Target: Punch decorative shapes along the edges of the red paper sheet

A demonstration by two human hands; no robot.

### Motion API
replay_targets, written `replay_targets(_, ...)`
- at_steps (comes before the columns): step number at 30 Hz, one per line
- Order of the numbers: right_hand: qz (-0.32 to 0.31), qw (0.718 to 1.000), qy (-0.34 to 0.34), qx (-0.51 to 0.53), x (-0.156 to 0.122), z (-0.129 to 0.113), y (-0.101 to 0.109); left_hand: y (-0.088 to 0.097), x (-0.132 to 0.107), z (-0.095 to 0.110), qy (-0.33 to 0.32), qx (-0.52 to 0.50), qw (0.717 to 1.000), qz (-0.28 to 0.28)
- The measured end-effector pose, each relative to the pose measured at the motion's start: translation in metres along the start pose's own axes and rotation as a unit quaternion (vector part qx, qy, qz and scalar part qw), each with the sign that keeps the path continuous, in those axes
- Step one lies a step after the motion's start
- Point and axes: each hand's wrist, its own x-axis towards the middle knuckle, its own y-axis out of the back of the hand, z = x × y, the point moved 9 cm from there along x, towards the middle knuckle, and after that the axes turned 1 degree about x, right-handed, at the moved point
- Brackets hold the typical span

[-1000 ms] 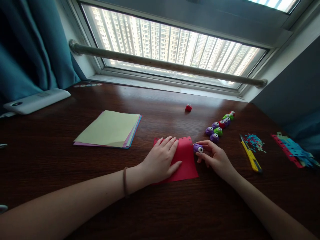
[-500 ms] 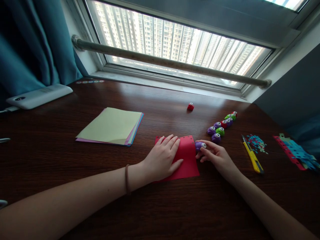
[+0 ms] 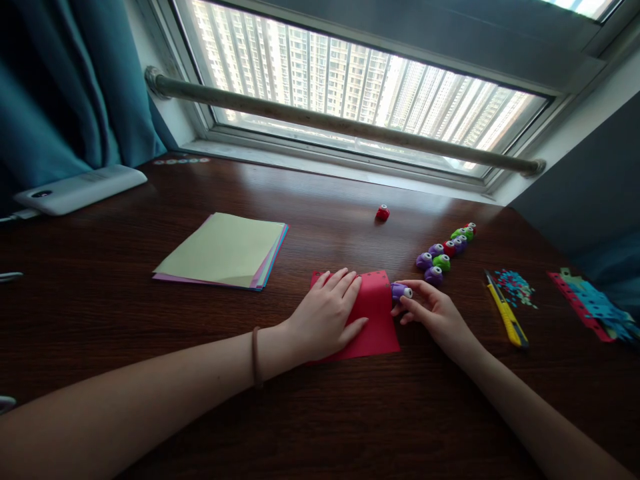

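Note:
My left hand lies flat on a sheet of red paper, fingers stretched toward its far edge. Small punched holes run along that far edge. At the paper's right edge, my right hand grips a small purple paper punch with a white button between thumb and fingers. The punch meets the edge of the sheet; how far the paper reaches into it is hidden. Part of the red sheet is covered by my left hand.
Several small punches stand in a slanted group, with one red punch apart. Rightward lie a yellow cutter with its blade out, paper bits and punched strips. Left are a paper stack and a white phone-like device.
Both hands, the red paper and the purple punch keep nearly the same positions. The whole view has shifted very slightly.

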Motion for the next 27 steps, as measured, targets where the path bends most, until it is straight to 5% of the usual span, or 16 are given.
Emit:
replay_targets(16,-0.015,0.999,-0.005,-0.035,-0.0046,-0.0027,-0.0058,0.0011,0.0,0.0001,0.001,-0.003,1.0,0.002)
replay_targets(27,0.031,0.981,0.033,-0.187,-0.0087,-0.0059,0.0004,0.001,-0.0015,0.0006,0.001,0.003,1.0,-0.001)
